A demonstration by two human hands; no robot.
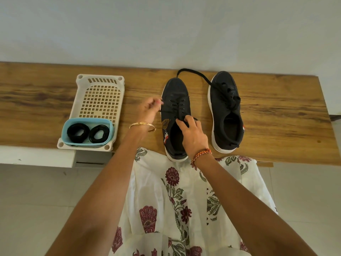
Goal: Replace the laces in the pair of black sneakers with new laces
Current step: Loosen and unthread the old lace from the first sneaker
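Two black sneakers with white soles stand side by side on a wooden shelf. The left sneaker has a black lace in its eyelets. My left hand is just left of it, fingers pinched on a thin lace end that runs out sideways from the eyelets. My right hand rests on the shoe's tongue, fingertips gripping the lace near the top eyelets. The right sneaker has a loose black lace that loops back behind the left shoe's toe. Two coiled black laces lie in a blue tub.
The blue tub sits in the near end of a white perforated plastic basket at the left of the shelf. A plain wall stands right behind the shelf. My white floral garment hangs below the shelf's front edge.
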